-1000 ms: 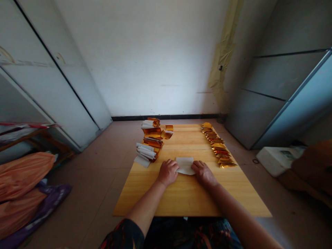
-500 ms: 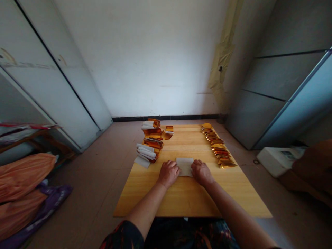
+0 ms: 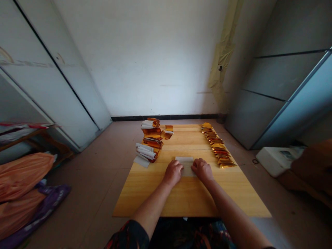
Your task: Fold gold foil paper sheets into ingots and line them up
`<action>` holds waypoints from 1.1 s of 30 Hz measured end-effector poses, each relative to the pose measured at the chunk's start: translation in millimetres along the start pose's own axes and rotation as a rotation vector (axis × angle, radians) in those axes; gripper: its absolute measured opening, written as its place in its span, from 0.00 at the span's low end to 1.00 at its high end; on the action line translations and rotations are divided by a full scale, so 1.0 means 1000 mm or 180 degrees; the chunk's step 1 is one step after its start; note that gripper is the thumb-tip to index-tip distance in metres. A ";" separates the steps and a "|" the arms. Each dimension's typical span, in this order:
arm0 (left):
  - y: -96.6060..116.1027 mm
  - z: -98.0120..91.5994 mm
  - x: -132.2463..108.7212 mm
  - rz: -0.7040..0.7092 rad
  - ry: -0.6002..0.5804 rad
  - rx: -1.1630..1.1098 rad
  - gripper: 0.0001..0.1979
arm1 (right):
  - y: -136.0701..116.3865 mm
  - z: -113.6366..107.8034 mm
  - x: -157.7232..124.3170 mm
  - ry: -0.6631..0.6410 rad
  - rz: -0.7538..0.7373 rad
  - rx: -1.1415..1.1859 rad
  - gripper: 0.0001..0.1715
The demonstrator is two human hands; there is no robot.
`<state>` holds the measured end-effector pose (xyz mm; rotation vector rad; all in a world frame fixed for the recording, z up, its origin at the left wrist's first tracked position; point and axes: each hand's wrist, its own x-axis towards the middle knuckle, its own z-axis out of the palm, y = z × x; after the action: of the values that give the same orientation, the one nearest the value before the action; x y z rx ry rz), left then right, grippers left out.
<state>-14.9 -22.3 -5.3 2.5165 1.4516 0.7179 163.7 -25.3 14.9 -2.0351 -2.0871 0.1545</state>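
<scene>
A small sheet of whitish paper (image 3: 188,169) lies on the wooden table in front of me, with a paler strip across its far end. My left hand (image 3: 174,171) is closed at the sheet's left edge, fingers curled and pinching it. At the opposite edge my right hand (image 3: 202,169) is closed too, its fingertips gripping the paper. Left of my hands sits a stack of white and gold-foil papers (image 3: 149,150). Along the table's right side runs a row of folded gold-foil pieces (image 3: 218,147). My fingertips partly hide the sheet's side edges.
More foil and white papers (image 3: 150,128) lie at the table's (image 3: 145,197) far left, beside a loose gold piece (image 3: 168,132). A white box (image 3: 273,160) stands on the floor to the right. Grey cabinets flank both sides, and orange cloth (image 3: 24,176) hangs at left.
My left hand has moved inward to the right, and its fingers have curled closer together. The sheet now shows a distinct pale strip at its far end. The stacks are unchanged.
</scene>
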 end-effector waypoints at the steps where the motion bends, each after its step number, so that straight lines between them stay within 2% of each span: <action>1: -0.001 0.002 0.000 0.0010 0.0041 -0.0076 0.13 | 0.003 0.000 0.002 -0.0041 0.0034 0.0048 0.05; 4: -0.003 0.005 0.000 -0.0002 0.0123 -0.0266 0.12 | 0.006 0.003 0.011 -0.0134 0.0145 0.0162 0.06; 9: -0.001 0.005 0.005 -0.0252 0.0148 -0.0340 0.08 | 0.000 0.009 0.026 0.0066 -0.0010 0.0440 0.32; 11: 0.001 0.004 0.006 -0.0372 0.0126 -0.0283 0.07 | -0.004 0.009 0.032 0.0008 -0.0059 0.0485 0.35; 13: 0.002 0.004 0.006 -0.0422 0.0126 -0.0252 0.07 | -0.008 0.006 0.036 -0.0063 0.0002 0.0483 0.33; 16: 0.003 0.003 0.005 -0.0409 0.0128 -0.0265 0.07 | -0.013 0.002 0.038 -0.0063 -0.0046 0.0378 0.24; 19: 0.003 0.002 0.004 -0.0429 0.0101 -0.0245 0.07 | -0.013 -0.001 0.034 0.0139 -0.0452 0.0175 0.14; 22: 0.004 0.002 0.002 -0.0456 0.0116 -0.0184 0.06 | -0.010 0.000 0.024 0.0319 -0.0926 -0.0015 0.09; 24: 0.005 0.002 0.000 -0.0460 0.0194 -0.0138 0.05 | -0.008 0.001 0.017 0.0320 -0.1162 -0.0128 0.09; 27: 0.006 0.002 -0.004 -0.0427 0.0303 -0.0026 0.13 | -0.007 0.003 0.008 0.0299 -0.1408 -0.0242 0.11; 30: 0.009 0.001 -0.006 -0.0365 0.0261 0.0152 0.20 | -0.006 0.004 0.004 0.0271 -0.1494 -0.0273 0.12; 33: 0.012 0.000 -0.006 -0.0386 0.0209 0.0348 0.14 | -0.008 0.004 0.002 0.0229 -0.1509 -0.0321 0.12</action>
<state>-8.3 -34.1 -2.8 2.4779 1.6929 0.7256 155.2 -23.4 12.9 -1.5067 -2.4987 -0.1033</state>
